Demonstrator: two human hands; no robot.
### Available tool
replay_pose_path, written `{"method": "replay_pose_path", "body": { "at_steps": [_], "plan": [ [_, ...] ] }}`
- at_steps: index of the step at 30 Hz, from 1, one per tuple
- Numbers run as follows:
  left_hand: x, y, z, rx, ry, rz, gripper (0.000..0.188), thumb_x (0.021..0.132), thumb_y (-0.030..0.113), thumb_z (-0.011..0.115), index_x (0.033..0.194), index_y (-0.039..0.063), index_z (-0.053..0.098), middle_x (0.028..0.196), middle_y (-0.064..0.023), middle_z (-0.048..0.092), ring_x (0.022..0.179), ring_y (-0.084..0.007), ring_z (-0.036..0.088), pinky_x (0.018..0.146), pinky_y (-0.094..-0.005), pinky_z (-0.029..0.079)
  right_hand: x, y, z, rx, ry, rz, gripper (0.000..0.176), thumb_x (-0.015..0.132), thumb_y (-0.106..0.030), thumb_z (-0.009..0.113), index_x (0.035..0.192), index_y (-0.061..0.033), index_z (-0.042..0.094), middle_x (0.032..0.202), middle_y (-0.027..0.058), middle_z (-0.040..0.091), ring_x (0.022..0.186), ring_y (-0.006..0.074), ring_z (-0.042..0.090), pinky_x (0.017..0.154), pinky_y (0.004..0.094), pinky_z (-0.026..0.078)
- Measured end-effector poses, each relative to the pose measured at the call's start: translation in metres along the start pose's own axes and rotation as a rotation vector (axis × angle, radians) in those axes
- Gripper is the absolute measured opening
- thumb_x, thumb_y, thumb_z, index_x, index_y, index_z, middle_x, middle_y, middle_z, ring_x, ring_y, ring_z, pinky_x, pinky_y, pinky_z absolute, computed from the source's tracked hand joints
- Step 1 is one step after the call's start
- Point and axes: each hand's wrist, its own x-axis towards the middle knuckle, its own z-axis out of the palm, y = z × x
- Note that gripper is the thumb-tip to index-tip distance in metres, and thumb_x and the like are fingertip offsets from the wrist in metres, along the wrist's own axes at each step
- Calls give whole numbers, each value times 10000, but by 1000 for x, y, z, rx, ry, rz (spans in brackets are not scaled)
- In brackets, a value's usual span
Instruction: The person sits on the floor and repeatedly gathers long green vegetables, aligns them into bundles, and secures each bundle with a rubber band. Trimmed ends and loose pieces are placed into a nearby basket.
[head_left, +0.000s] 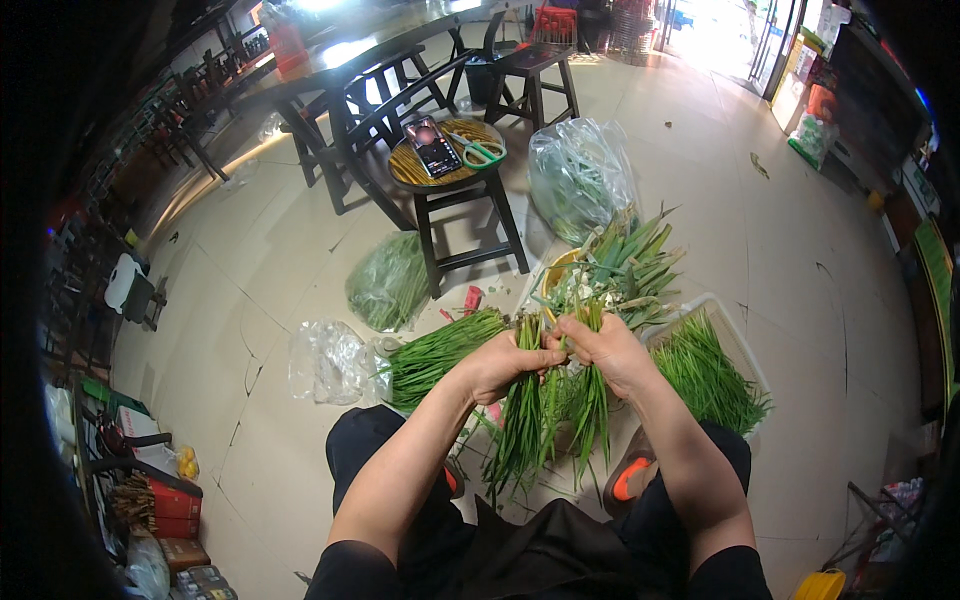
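Observation:
Between my knees, my left hand (501, 364) grips a bunch of green chives (517, 429), whose leaves hang down. My right hand (609, 352) holds a smaller bunch of chives (592, 420) close beside it. The fingertips of both hands nearly meet at the stem ends and partly hide them. A pile of chives (442, 354) lies left of my left hand. To the right, more chives (705, 375) fill a white plastic basket (752, 352). Beyond my hands, long leafy green stalks (637, 262) rest over a yellow basin (555, 277).
A round-topped stool (401, 172) ahead carries a phone (433, 148) and green-handled scissors (484, 154). Plastic bags of greens (581, 176) stand by its legs. A crumpled clear bag (326, 364) lies at left. Leaf scraps litter the tiled floor (247, 315). A dark table (375, 49) stands behind.

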Motion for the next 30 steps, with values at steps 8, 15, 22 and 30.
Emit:
{"method": "replay_pose_path", "body": {
  "at_steps": [8, 15, 22, 30],
  "plan": [
    [1, -4, 5, -7, -19, -49, 250, 806, 171, 735, 978, 69, 585, 860, 19, 576, 748, -89, 545, 649, -242, 457, 4, 8, 8, 18, 26, 11, 235, 883, -230, 615, 887, -1, 564, 720, 30, 553, 654, 122, 487, 612, 263, 417],
    [-4, 1, -1, -158, 24, -133, 250, 881, 263, 639, 1026, 80, 550, 866, -11, 569, 801, -112, 564, 687, -269, 478, -3, -11, 2, 108, 10, 75, 136, 877, -165, 622, 829, -53, 563, 624, -48, 472, 479, 48, 366, 456, 229, 301],
    [3, -5, -8, -60, 52, 2, 184, 873, 221, 643, 950, 61, 593, 828, 1, 581, 696, -84, 496, 626, -240, 410, -1, -7, -5, 170, 46, 50, 118, 884, -145, 611, 824, -59, 559, 609, -62, 439, 477, 42, 352, 448, 231, 280],
    [4, -4, -6, -88, 149, 42, 207, 844, 216, 686, 958, 63, 605, 825, 9, 582, 690, -74, 477, 619, -223, 394, -1, -4, 0, 60, 122, 37, 142, 855, -171, 650, 826, -47, 590, 637, -39, 507, 510, 57, 412, 466, 240, 322]
  ]
}}
